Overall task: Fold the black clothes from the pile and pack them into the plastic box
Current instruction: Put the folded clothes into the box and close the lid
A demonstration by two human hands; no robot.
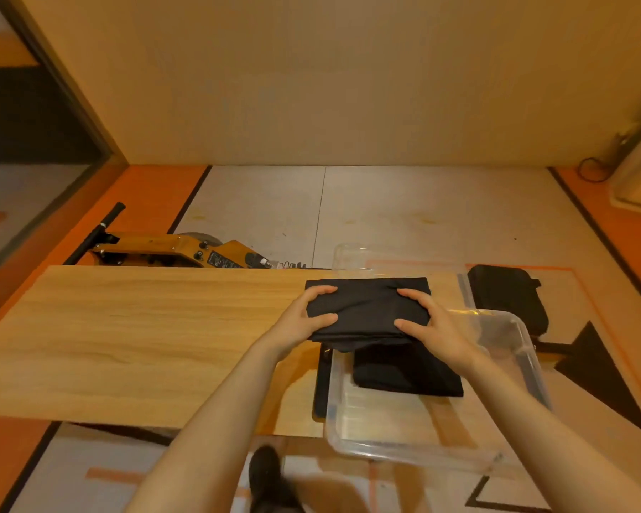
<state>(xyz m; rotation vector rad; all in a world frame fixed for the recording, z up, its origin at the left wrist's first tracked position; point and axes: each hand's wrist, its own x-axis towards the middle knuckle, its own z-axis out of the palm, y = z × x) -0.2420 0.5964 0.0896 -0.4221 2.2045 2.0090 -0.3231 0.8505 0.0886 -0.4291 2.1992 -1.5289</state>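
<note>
Head view: both hands' fingers pinch folded black garment (367, 309) edges above plastic box (415, 449).

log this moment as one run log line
stage: packing | left hand + right hand: both grip folded black garment, held over plastic box | box: one folded black piece inside | table: wooden

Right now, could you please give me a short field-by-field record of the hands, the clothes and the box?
left hand: grips left edge of folded cloth
right hand: grips its right edge
folded cloth: held over the box's far end
box: clear plastic, at the table's right end, open
in box: one folded black garment
table: wooden
behind box: black bag
</note>
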